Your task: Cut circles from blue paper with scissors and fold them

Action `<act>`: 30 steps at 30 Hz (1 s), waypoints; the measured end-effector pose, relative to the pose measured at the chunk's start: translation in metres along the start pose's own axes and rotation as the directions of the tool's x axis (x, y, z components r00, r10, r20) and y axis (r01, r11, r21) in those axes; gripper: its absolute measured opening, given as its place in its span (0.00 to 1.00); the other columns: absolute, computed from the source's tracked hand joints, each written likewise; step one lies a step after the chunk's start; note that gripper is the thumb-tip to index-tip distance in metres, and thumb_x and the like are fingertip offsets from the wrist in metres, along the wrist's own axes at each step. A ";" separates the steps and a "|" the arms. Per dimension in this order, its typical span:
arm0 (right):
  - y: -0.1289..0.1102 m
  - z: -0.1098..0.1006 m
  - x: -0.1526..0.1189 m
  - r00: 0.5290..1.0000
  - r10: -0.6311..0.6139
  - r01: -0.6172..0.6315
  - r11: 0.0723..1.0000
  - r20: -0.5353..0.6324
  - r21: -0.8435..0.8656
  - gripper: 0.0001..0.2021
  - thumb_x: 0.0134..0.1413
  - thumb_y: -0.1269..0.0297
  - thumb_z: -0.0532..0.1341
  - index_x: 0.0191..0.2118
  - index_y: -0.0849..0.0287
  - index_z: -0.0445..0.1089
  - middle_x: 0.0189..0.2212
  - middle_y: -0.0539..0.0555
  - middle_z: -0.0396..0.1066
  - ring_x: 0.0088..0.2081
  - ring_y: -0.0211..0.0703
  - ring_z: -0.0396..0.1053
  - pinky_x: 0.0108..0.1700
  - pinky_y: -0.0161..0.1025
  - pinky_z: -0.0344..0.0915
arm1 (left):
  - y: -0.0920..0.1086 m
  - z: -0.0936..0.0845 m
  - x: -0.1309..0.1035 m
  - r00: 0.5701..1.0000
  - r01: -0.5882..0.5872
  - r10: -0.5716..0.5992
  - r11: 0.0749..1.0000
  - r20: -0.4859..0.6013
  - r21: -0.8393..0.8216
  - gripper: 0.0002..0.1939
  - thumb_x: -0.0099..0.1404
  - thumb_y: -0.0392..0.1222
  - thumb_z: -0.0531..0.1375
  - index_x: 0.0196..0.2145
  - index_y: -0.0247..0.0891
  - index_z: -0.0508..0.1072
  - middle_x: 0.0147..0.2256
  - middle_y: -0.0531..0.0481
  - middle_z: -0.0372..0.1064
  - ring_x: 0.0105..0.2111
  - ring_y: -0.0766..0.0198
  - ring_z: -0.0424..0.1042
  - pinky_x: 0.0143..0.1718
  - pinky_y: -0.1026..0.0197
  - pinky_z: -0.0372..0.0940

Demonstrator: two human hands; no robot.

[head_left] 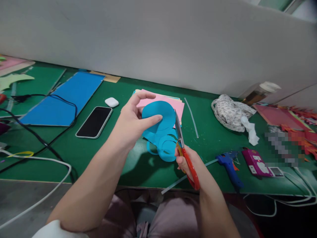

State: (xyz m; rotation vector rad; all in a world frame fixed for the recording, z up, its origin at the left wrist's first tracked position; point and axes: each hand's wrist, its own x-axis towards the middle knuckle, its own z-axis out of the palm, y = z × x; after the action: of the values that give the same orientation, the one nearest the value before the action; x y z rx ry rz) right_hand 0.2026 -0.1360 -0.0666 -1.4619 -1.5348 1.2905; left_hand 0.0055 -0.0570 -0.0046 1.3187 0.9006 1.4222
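Blue paper (159,109), its upper part rounded, is held over the green counter (133,175), partly covering the stack of pink sheets (178,104). The left hand (131,120) has its grip closed on it, thumb flat on the face and index finger raised; the fingers behind are hidden. The right hand (189,158) has its grip closed around the red-handled scissors (182,142), blades at the paper's right edge and looking nearly shut; whether paper lies between them, I cannot tell. Looped blue cut-outs (168,148) hang or lie just below. For a clean curve, it would help to turn the paper into steady blades, cut with short strokes deep in the blades, and keep the left thumb and the cut-outs clear of the cutting line.
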 end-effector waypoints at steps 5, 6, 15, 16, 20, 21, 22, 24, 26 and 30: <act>-0.002 -0.001 -0.001 1.000 0.001 -0.001 1.000 -0.011 -0.001 0.30 0.40 0.29 0.58 0.28 0.56 0.61 0.19 0.47 0.58 0.21 0.35 0.54 0.24 0.33 0.58 | 0.000 -0.002 0.002 1.000 0.016 -0.016 0.999 0.003 -0.043 0.25 0.44 0.29 0.69 0.41 0.43 0.72 0.19 0.58 0.64 0.17 0.68 0.67 0.15 0.69 0.63; -0.002 -0.001 -0.001 1.000 -0.002 0.002 1.000 -0.008 0.004 0.31 0.40 0.29 0.57 0.28 0.56 0.61 0.19 0.46 0.57 0.21 0.35 0.54 0.24 0.33 0.58 | 0.000 -0.002 0.002 1.000 0.019 -0.018 0.999 0.003 -0.044 0.25 0.44 0.29 0.69 0.41 0.43 0.72 0.19 0.58 0.65 0.18 0.67 0.67 0.15 0.69 0.64; -0.010 -0.005 -0.002 0.998 0.066 -0.066 0.998 0.025 0.002 0.35 0.33 0.25 0.57 0.27 0.57 0.59 0.19 0.46 0.55 0.21 0.34 0.52 0.23 0.34 0.55 | 0.003 -0.007 0.003 0.999 0.035 -0.035 0.999 0.032 0.012 0.25 0.44 0.33 0.69 0.42 0.43 0.71 0.22 0.55 0.69 0.19 0.65 0.70 0.17 0.66 0.67; -0.011 -0.005 -0.002 0.997 0.066 -0.066 0.998 0.026 -0.003 0.35 0.32 0.24 0.56 0.27 0.57 0.59 0.20 0.46 0.55 0.21 0.34 0.52 0.23 0.34 0.55 | 0.003 -0.008 0.003 0.999 0.040 -0.040 0.999 0.035 0.016 0.26 0.44 0.33 0.70 0.42 0.42 0.72 0.22 0.55 0.69 0.20 0.65 0.70 0.17 0.66 0.67; -0.011 -0.007 -0.002 0.998 0.060 -0.060 0.998 0.021 0.013 0.35 0.31 0.24 0.57 0.27 0.57 0.59 0.20 0.45 0.55 0.21 0.33 0.53 0.24 0.34 0.57 | 0.002 -0.009 0.003 0.999 0.042 -0.043 0.999 0.023 0.033 0.25 0.43 0.34 0.70 0.42 0.43 0.72 0.21 0.56 0.67 0.19 0.66 0.69 0.17 0.67 0.66; -0.010 -0.007 -0.002 0.998 0.056 -0.057 0.998 0.015 0.027 0.35 0.32 0.25 0.57 0.28 0.57 0.60 0.20 0.45 0.55 0.21 0.33 0.53 0.24 0.35 0.58 | 0.001 -0.008 0.002 0.999 0.042 -0.042 0.999 0.010 0.030 0.25 0.43 0.34 0.70 0.41 0.43 0.72 0.21 0.56 0.67 0.19 0.67 0.68 0.17 0.67 0.66; -0.007 -0.007 -0.002 0.999 0.049 -0.050 0.997 0.010 0.051 0.35 0.34 0.25 0.57 0.30 0.57 0.61 0.19 0.44 0.54 0.21 0.34 0.53 0.25 0.35 0.59 | -0.001 -0.007 0.001 0.999 0.047 -0.047 0.999 -0.009 0.019 0.24 0.43 0.34 0.70 0.41 0.43 0.72 0.21 0.56 0.67 0.19 0.67 0.68 0.16 0.68 0.65; -0.004 -0.006 -0.001 1.000 0.017 -0.019 0.992 0.020 0.126 0.35 0.37 0.27 0.57 0.35 0.57 0.62 0.20 0.44 0.54 0.22 0.35 0.55 0.27 0.36 0.62 | -0.006 -0.003 -0.003 0.996 0.073 -0.075 0.997 -0.056 -0.033 0.24 0.43 0.34 0.71 0.40 0.42 0.72 0.21 0.55 0.69 0.19 0.67 0.68 0.17 0.68 0.66; -0.002 -0.005 0.001 0.999 -0.018 0.012 0.980 0.029 0.200 0.35 0.38 0.27 0.57 0.39 0.57 0.62 0.22 0.45 0.57 0.24 0.36 0.58 0.30 0.38 0.64 | -0.012 0.002 -0.008 0.988 0.103 -0.114 0.988 -0.104 -0.112 0.24 0.43 0.35 0.71 0.40 0.42 0.72 0.24 0.54 0.72 0.21 0.66 0.71 0.19 0.67 0.68; -0.004 -0.001 0.003 1.000 -0.015 0.009 0.965 0.021 0.262 0.33 0.40 0.29 0.58 0.38 0.56 0.62 0.22 0.45 0.59 0.24 0.36 0.60 0.31 0.38 0.66 | -0.024 0.012 -0.020 0.963 0.146 -0.193 0.960 -0.190 -0.239 0.25 0.44 0.36 0.72 0.41 0.42 0.71 0.25 0.55 0.71 0.21 0.68 0.70 0.21 0.68 0.68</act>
State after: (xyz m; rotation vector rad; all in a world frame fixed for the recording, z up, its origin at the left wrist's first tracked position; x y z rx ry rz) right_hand 0.2020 -0.1320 -0.0634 -1.2709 -1.3257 1.4470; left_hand 0.0200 -0.0709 -0.0316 0.9120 0.9387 1.4978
